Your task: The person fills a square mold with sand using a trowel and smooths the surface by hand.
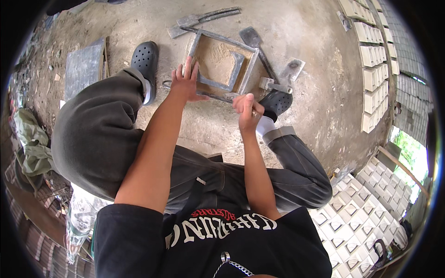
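Note:
A square metal mould (228, 40) lies on the floor between my feet. Pale sandy material (220, 56) fills part of it, and a grey angled metal piece (220, 85) sits inside. My left hand (184, 84) rests at the mould's left side, fingers apart, a fingertip on the rim. Beside the mould's near right corner, my right hand (248, 111) is closed with the thumb uppermost; whatever lies inside its fist is hidden. A hammer-like tool (279, 87) with a pale block at one end lies just beyond that hand.
A dark trowel (251, 36) lies right of the mould; more flat-bladed tools (187, 21) lie beyond it. A dusty plate (293, 70) is near my right shoe (277, 102). Boards (85, 67) lie left of my left shoe (144, 58). Pale blocks (372, 55) line the right side; patterned blocks (347, 224) fill the lower right.

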`<state>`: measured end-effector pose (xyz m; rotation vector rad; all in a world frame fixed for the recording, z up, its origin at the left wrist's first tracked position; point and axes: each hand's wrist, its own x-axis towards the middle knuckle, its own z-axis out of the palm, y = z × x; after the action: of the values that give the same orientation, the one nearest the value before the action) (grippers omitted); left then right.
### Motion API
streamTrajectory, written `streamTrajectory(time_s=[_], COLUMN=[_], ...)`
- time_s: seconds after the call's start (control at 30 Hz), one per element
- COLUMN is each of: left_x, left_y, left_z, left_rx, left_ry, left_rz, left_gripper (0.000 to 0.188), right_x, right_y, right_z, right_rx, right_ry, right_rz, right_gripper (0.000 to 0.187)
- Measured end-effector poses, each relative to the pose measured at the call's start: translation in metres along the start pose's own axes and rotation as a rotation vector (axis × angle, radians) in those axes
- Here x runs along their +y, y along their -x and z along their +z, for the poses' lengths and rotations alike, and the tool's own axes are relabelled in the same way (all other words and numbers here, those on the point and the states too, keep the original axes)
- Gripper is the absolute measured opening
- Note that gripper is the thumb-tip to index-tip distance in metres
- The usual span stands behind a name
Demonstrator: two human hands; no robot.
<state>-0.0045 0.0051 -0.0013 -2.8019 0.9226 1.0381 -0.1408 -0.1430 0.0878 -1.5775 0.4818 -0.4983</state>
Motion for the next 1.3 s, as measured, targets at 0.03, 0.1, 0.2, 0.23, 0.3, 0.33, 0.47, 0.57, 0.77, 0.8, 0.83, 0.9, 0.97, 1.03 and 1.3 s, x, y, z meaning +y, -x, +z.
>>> streamTrajectory(time_s=[0.03,0.1,0.2,0.23,0.3,0.33,0.47,0.57,0.77,0.8,0.83,0.9,0.97,1.03,1.3], left_x=[-0.001,-0.001,-0.003,-0.005,-0.004,-0.005,-0.030,-0.047,-0.070,-0.072,-0.074,-0.075,-0.078,-0.080,-0.086], left_y=[0.000,0.000,0.000,0.000,0.002,0.005,0.014,0.020,0.035,0.036,0.036,0.033,0.035,0.033,0.033], left_z=[0.001,0.002,0.003,0.003,-0.001,-0.001,0.024,0.029,0.032,0.037,0.044,0.050,0.050,0.042,0.028], left_rx=[0.002,0.009,0.008,0.006,0.021,0.025,0.237,0.403,0.151,0.184,0.217,0.286,0.351,0.286,0.173], left_ry=[0.000,-0.002,-0.011,-0.014,-0.051,-0.068,0.202,0.407,0.439,0.432,0.425,0.412,0.397,0.371,0.233], left_rz=[0.000,0.010,0.021,0.024,0.048,0.059,0.173,0.072,0.027,0.038,0.048,0.097,0.153,0.168,0.213], left_gripper=[0.136,0.137,0.138,0.139,0.140,0.140,0.139,0.128,0.085,0.081,0.076,0.069,0.065,0.065,0.062], right_x=[-0.002,-0.011,-0.035,-0.024,0.007,0.012,0.013,0.010,-0.008,-0.008,-0.007,0.002,0.005,0.003,0.015], right_y=[-0.004,-0.015,-0.015,-0.011,-0.003,0.005,-0.001,-0.020,-0.032,-0.029,-0.025,-0.018,-0.024,-0.028,-0.037], right_z=[-0.001,0.001,0.009,0.013,0.026,0.018,0.003,-0.002,0.005,0.008,0.013,0.022,0.029,0.037,0.034], right_rx=[0.067,0.201,0.305,0.354,0.437,0.282,-0.050,-0.199,-0.106,-0.114,-0.122,-0.119,-0.198,-0.224,-0.307], right_ry=[-0.042,-0.128,-0.211,-0.113,0.145,0.224,0.112,-0.038,-0.127,-0.176,-0.225,-0.159,-0.107,-0.071,-0.117], right_rz=[0.021,0.063,0.041,0.041,0.024,0.109,-0.002,0.139,0.081,0.063,0.046,0.063,0.134,0.102,0.093], right_gripper=[0.053,0.055,0.055,0.055,0.052,0.046,0.040,0.040,0.040,0.040,0.040,0.040,0.039,0.038,0.038])
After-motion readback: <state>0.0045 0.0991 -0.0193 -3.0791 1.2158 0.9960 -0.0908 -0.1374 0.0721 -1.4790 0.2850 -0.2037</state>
